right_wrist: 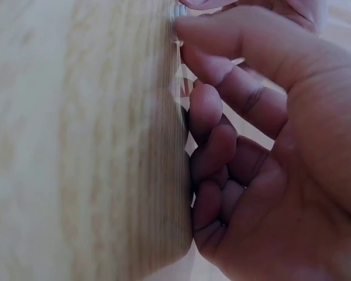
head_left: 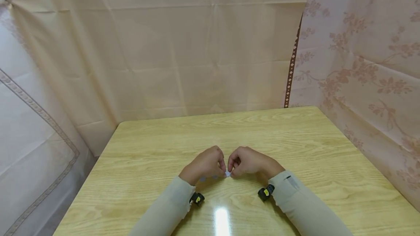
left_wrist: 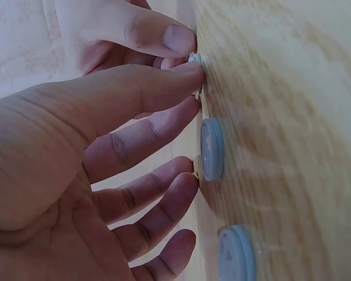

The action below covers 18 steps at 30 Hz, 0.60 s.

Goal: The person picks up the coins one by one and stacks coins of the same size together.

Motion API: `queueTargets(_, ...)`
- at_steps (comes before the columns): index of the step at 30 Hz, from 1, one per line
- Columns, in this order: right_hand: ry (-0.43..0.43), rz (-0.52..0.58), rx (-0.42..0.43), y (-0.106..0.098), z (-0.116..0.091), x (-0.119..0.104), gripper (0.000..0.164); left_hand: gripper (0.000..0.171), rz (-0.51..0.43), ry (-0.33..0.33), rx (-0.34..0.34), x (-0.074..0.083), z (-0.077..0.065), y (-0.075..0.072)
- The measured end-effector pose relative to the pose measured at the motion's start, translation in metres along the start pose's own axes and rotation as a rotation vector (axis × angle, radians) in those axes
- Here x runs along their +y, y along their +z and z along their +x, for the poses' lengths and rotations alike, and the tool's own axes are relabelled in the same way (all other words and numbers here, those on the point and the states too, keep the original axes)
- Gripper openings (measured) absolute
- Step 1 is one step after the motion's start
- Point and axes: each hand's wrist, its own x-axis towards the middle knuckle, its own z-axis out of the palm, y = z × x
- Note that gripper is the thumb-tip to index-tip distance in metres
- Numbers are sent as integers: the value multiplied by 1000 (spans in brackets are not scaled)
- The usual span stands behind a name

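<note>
Between the fingertips of both hands, flat at the tabletop, is a small pale blue round disc point(head_left: 228, 173). My left hand point(head_left: 208, 162) pinches its left side with thumb and index finger, the other fingers loosely bent. From the opposite side my right hand point(head_left: 252, 161) grips the same disc by thumb and index finger, its remaining fingers curled against the table in the right wrist view. Most of this disc is covered by the fingertips in both wrist views. Beneath the left hand lie two similar discs, a nearer one point(left_wrist: 212, 149) and a farther one point(left_wrist: 237, 254), in a row.
A wood-grain table point(head_left: 157, 141) carries everything. Beige curtain point(head_left: 197, 54) hangs behind its far edge, and floral cloth point(head_left: 370, 68) hangs along the right. Both wrists wear black camera straps, and light glares off the table's near middle.
</note>
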Motion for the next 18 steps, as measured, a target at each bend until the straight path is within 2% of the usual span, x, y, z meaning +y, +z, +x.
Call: queueTargets(18,-16,2,-4,-1,2,0,5,23,-27,-17,-10,2,-1,-3)
